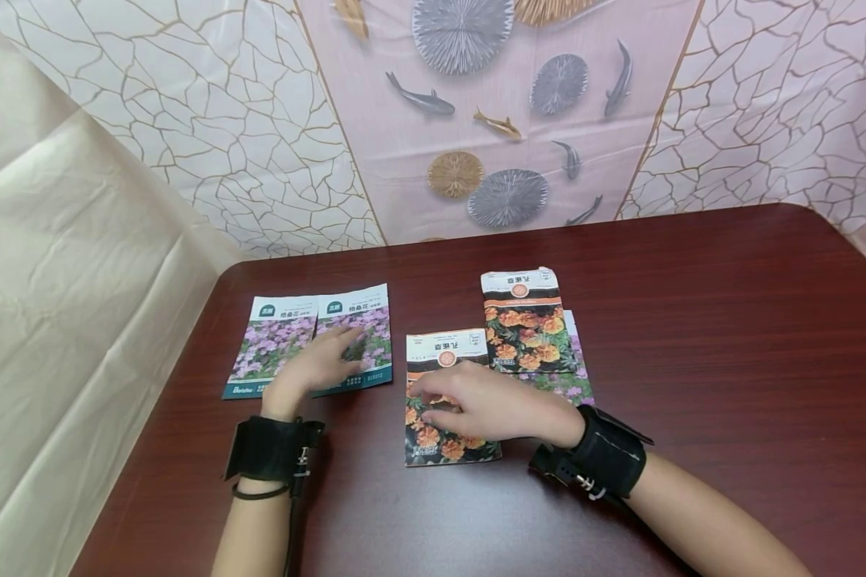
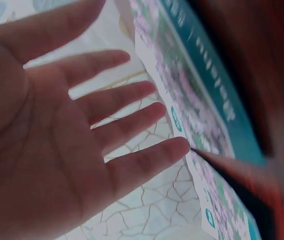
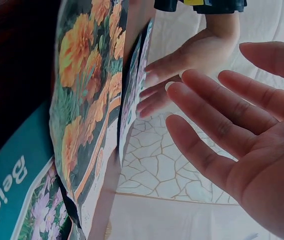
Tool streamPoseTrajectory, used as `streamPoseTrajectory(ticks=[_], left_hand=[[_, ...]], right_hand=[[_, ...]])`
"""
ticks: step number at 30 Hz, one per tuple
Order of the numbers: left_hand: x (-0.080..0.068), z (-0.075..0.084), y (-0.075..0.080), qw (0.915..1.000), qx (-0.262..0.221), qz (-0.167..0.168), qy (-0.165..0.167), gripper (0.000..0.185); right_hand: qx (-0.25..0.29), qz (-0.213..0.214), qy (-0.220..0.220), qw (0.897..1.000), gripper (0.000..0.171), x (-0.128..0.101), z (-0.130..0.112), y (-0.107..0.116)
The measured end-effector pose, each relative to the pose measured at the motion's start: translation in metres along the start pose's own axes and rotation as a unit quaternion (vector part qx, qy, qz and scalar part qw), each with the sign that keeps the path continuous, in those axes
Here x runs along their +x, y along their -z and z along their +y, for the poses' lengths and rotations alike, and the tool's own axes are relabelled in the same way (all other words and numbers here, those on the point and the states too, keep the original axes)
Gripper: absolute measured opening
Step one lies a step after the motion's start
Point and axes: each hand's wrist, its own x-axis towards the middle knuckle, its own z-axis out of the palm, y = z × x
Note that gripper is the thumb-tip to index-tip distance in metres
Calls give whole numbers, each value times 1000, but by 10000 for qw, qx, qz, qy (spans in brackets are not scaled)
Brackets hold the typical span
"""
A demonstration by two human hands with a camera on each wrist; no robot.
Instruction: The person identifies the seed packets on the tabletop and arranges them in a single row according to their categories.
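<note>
Two purple-flower seed packets lie side by side on the dark red table (image 1: 707,361), the left packet (image 1: 269,346) and the right packet (image 1: 374,319). My left hand (image 1: 323,362) lies over their seam with straight fingers; in the left wrist view the left hand (image 2: 82,140) is flat and open, its little fingertip at the purple packet (image 2: 201,115). My right hand (image 1: 476,405) is spread above an orange-marigold packet (image 1: 447,445). In the right wrist view the right hand (image 3: 231,135) shows an open palm, a gap apart from the marigold packet (image 3: 84,100).
A second marigold packet (image 1: 525,319) lies farther back, partly covering another purple packet (image 1: 576,386). A patterned cloth with fish (image 1: 476,120) hangs behind the table, and a beige sheet (image 1: 65,280) hangs on the left. Both wrists wear black straps.
</note>
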Motion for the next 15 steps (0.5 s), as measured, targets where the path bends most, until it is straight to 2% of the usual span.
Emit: streamPoseTrajectory(ticks=[4, 7, 15], left_hand=[[3, 3, -6, 9989, 37, -440, -175, 61], [4, 3, -8, 9976, 69, -648, -245, 62], [5, 3, -10, 9976, 74, -653, -235, 62]], right_hand=[[-96, -65, 86, 9999, 31, 0, -1, -2], [-171, -146, 164, 9996, 31, 0, -1, -3], [-140, -276, 263, 9992, 27, -1, -1, -6]])
